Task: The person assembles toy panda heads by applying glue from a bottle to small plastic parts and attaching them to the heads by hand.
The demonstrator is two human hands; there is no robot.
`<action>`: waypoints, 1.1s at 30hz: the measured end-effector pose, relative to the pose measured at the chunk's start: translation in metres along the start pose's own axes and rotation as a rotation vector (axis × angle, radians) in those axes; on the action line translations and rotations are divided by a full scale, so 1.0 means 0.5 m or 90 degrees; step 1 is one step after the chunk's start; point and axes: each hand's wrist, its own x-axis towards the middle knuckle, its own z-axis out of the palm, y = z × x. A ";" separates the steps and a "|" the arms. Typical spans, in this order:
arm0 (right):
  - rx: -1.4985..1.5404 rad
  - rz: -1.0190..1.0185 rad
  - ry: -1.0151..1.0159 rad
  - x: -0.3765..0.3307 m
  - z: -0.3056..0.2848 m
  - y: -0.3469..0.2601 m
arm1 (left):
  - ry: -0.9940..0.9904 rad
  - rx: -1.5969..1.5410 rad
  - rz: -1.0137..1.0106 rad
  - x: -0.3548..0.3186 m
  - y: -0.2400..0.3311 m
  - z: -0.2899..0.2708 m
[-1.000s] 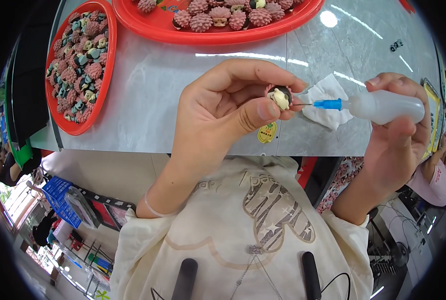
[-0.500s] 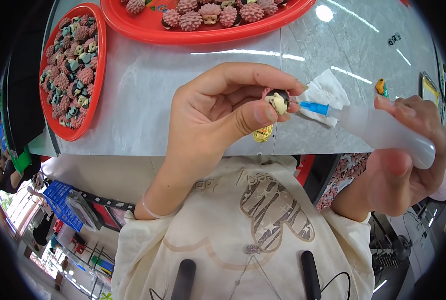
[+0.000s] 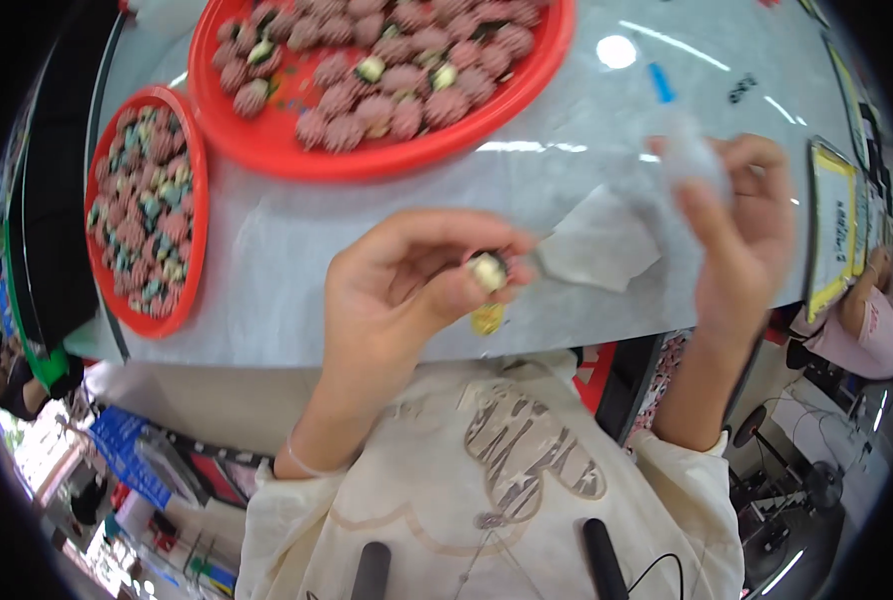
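Note:
Between the thumb and fingertips of my left hand [image 3: 377, 285] is a small moulded figure head [image 3: 487, 272], cream-coloured in front with black and pink parts. My right hand [image 3: 745, 225] grips a translucent white squeeze bottle [image 3: 692, 155], blurred by motion. Its blue nozzle [image 3: 662, 83] points up toward the far side, apart from the figure head. Between the two hands a white tissue [image 3: 602, 245] lies on the grey table [image 3: 297, 240]. A round gold sticker [image 3: 487, 319] shows just below the figure head.
A large red tray [image 3: 367, 172] of pink figure heads stands at the far side. A smaller red tray [image 3: 203, 215] of mixed pink, blue and cream pieces is at the left. A yellow-edged board [image 3: 832, 225] and another person's pink sleeve [image 3: 862, 338] are at the right.
The bottle's tip has left the figure head; my right hand has swung the bottle away and turned it upright. The view has shifted, showing more of the large tray.

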 end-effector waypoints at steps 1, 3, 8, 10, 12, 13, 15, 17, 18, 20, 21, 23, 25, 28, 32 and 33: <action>-0.019 -0.013 0.020 0.005 0.008 0.012 | 0.021 0.001 -0.015 0.001 -0.002 0.002; -0.209 -0.112 0.007 0.013 0.018 0.021 | 0.017 0.009 -0.014 -0.002 -0.001 0.006; -0.298 -0.039 -0.124 0.033 -0.007 -0.007 | 0.023 0.032 -0.011 -0.001 0.000 0.009; -0.311 -0.026 -0.125 0.053 -0.057 -0.002 | 0.023 0.041 -0.015 -0.004 0.003 0.008; -0.388 -0.077 -0.030 0.092 -0.129 0.018 | 0.015 0.043 -0.007 -0.003 0.002 0.010; -0.435 -0.081 0.019 0.110 -0.150 0.026 | 0.006 0.048 0.001 -0.004 0.001 0.010; -0.489 -0.098 -0.011 0.128 -0.169 0.067 | 0.004 0.048 -0.004 -0.001 0.002 0.010; -0.538 -0.113 -0.048 0.130 -0.173 0.082 | 0.009 0.047 -0.012 -0.001 0.000 0.006; -0.536 -0.099 -0.048 0.129 -0.170 0.082 | -0.009 0.017 0.002 0.000 -0.004 0.001; -0.525 -0.078 -0.060 0.121 -0.159 0.075 | -0.012 -0.011 0.010 -0.002 -0.005 -0.006; -0.363 -0.013 -0.032 0.114 -0.152 0.061 | -0.017 -0.018 0.015 -0.001 -0.005 -0.006; -0.115 0.074 -0.009 0.094 -0.146 0.033 | -0.006 -0.024 0.013 0.000 -0.005 -0.006; 0.002 0.091 -0.008 0.056 -0.140 -0.021 | -0.046 -0.054 0.027 0.006 -0.004 0.000; 0.111 0.039 -0.090 0.010 -0.109 -0.058 | -0.035 -0.022 0.009 0.006 -0.003 -0.003; 0.222 0.062 -0.268 -0.029 -0.042 -0.077 | -0.026 -0.005 0.008 0.006 -0.004 -0.006; 0.194 0.081 -0.230 -0.038 -0.013 -0.079 | -0.024 -0.005 0.004 0.006 -0.005 -0.007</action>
